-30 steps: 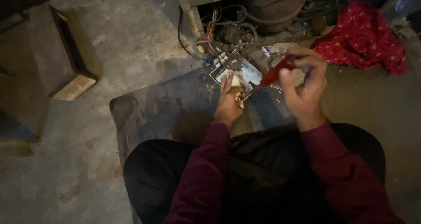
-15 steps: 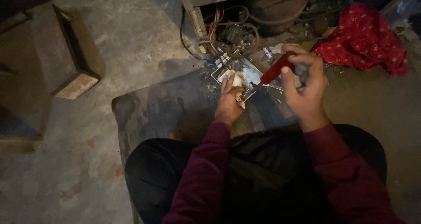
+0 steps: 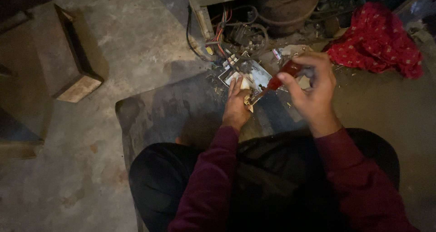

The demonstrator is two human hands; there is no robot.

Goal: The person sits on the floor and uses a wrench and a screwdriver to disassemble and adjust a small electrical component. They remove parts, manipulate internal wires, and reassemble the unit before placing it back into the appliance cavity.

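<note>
Head view: right hand (image 3: 313, 93) grips a red-handled screwdriver (image 3: 274, 81), shaft slanting near-left to a small part (image 3: 248, 103) pinched in the left hand (image 3: 236, 106).

Left hand: the left hand (image 3: 237, 106) presses a small pale part (image 3: 245, 83) on the dark mat (image 3: 168, 114).
Right hand: the right hand (image 3: 312, 92) grips a red-handled screwdriver (image 3: 274, 82), tip at the part.
Behind: tangled wires (image 3: 229, 32), red cloth (image 3: 379, 39).
Left side: wooden box (image 3: 68, 55) on concrete floor (image 3: 136, 37).
</note>
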